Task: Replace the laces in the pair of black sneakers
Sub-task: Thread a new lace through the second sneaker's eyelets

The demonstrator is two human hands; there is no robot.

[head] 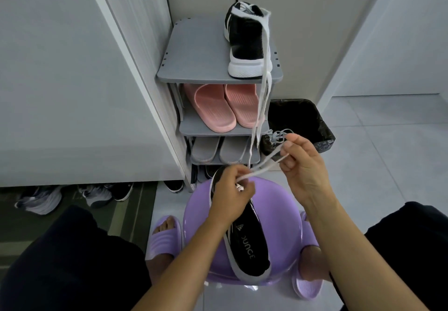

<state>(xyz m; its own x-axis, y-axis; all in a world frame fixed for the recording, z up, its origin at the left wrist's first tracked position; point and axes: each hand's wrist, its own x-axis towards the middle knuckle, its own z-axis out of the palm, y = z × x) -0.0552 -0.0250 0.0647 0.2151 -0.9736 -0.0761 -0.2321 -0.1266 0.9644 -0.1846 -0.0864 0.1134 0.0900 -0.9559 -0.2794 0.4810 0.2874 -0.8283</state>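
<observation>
Left hand (pixel 230 189) grips the sneaker (pixel 247 245) beneath it, right hand (pixel 300 162) pinches lace (pixel 264 165).

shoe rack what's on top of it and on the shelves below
On top of the shoe rack stands one black sneaker with a white lace hanging off it. Below: pink slippers, then grey slippers. The lowest level is mostly hidden behind the left hand.

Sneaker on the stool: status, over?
Left hand pinches lace at sneaker; right hand pinches it too. Sneaker on stool. Spare lace dangles close by.
</observation>
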